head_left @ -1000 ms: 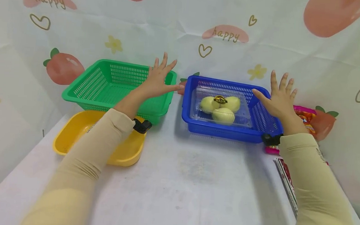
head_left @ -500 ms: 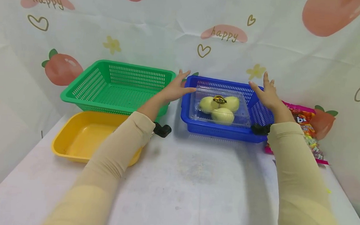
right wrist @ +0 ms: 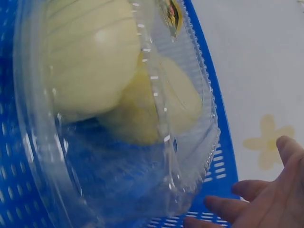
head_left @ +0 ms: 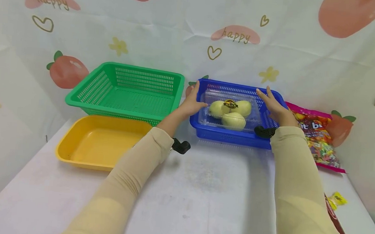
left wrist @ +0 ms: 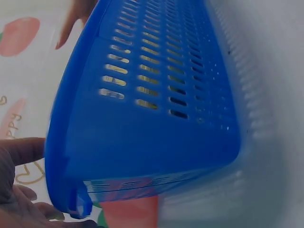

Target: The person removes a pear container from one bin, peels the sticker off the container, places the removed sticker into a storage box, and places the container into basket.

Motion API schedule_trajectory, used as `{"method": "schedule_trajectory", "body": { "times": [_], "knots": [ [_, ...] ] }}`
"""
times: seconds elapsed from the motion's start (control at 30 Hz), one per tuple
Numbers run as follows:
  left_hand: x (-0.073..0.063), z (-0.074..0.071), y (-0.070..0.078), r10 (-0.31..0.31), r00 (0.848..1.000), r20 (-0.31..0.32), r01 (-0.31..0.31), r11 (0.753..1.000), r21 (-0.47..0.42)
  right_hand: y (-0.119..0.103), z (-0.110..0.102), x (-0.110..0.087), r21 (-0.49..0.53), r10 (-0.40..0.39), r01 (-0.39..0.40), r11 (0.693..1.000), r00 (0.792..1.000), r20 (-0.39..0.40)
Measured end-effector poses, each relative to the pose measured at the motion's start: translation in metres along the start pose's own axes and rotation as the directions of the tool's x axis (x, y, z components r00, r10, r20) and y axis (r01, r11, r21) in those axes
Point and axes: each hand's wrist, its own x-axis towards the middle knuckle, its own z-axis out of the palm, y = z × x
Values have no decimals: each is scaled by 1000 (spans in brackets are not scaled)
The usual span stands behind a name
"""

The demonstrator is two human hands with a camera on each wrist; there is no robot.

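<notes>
A blue slotted basket (head_left: 231, 137) stands at the back of the table. Inside it lies a clear plastic clamshell box (head_left: 254, 124) with a black-and-gold label, holding three pale yellow-green round fruits (right wrist: 90, 61). My left hand (head_left: 190, 103) is at the basket's left rim, fingers extended; in the left wrist view its thumb (left wrist: 26, 149) meets the rim near a corner, and the other fingers spread beside that corner. My right hand (head_left: 276, 109) reaches over the basket's right end, fingers spread beside the box, holding nothing.
A green slotted basket (head_left: 79, 100) stands at the back left, with a yellow basin (head_left: 107, 166) in front of it. On the right lie a pink-edged candy bag (head_left: 317, 134) and a small yellow-wrapped candy (head_left: 337, 200). My right sleeve partly covers a red-brown package (head_left: 336, 221).
My left hand has moved right and down from over the green basket to the blue basket's left rim. My right hand has come left and lower, uncovering more of the candy bag.
</notes>
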Motion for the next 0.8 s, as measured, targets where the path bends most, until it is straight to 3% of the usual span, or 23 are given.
{"method": "schedule_trajectory", "body": {
  "times": [0.17, 0.3, 0.53, 0.8],
  "knots": [
    [2, 6, -7, -11, 1000, -17, 10, 1000, -29, 10, 3, 3, 78, -6, 6, 997, 1000, -6],
    [4, 12, -15, 13, 1000, -28, -13, 1000, -3, 18, 7, 5, 110, -17, 16, 994, 1000, 11],
    [5, 17, -23, 42, 995, -92, -36, 997, 72, 24, 11, 7, 92, -31, 27, 995, 999, 43],
    [7, 19, -27, 51, 990, -129, -41, 996, 73, 29, 13, 11, 136, -51, 38, 990, 994, 94]
  ]
}}
